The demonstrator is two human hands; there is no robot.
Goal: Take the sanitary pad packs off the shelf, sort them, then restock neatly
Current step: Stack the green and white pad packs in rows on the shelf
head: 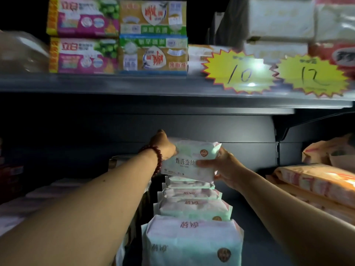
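Observation:
A pale green and white sanitary pad pack (189,160) is held between both hands above the far end of a row of matching packs (194,217). That row stands upright on the dark lower shelf (255,227) and runs from the back toward me. My left hand (164,145), with a red bead bracelet on the wrist, grips the pack's left end. At the pack's right end, my right hand (224,166) holds it with the thumb across the front. The nearest pack in the row (192,244) fills the bottom centre.
Orange and white packs (317,181) lie stacked at the right of the lower shelf. The upper shelf (115,83) carries soap boxes (117,35), white tissue packs (278,25) and yellow price stars marked 10 and 12 (240,72). The shelf's left side is dark.

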